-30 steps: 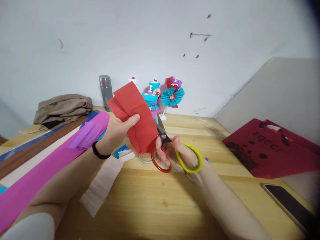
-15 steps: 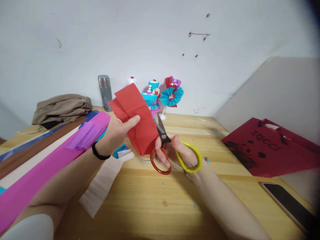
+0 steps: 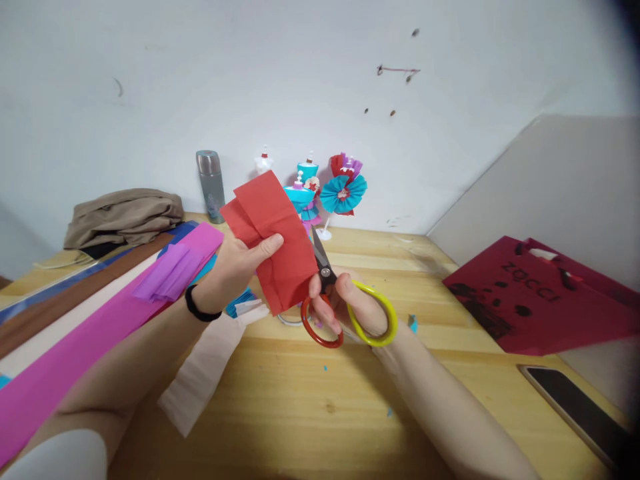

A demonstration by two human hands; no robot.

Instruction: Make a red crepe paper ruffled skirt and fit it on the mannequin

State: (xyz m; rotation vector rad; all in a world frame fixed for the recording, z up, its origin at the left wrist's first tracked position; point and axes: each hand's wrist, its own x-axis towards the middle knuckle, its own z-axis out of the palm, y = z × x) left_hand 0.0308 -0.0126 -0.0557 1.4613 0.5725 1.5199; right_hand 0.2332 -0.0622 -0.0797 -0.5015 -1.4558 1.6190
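My left hand grips a folded piece of red crepe paper, thumb on top and the other fingers hidden behind it. In my right hand is a pair of scissors with black blades, one red handle loop and one yellow. The blades are slightly apart and meet the right edge of the red paper; the paper hides part of one blade. Behind the paper, blue paper decorations and a blue pleated paper flower stand near the wall.
Long crepe paper strips in several colours lie at the left, with a pale paper strip beside them. A flask and brown cloth are at the back left. A red gift bag and phone are at the right.
The scissor handles have come slightly closer together, the yellow loop moving left. The red paper and my left hand have shifted a little to the right.
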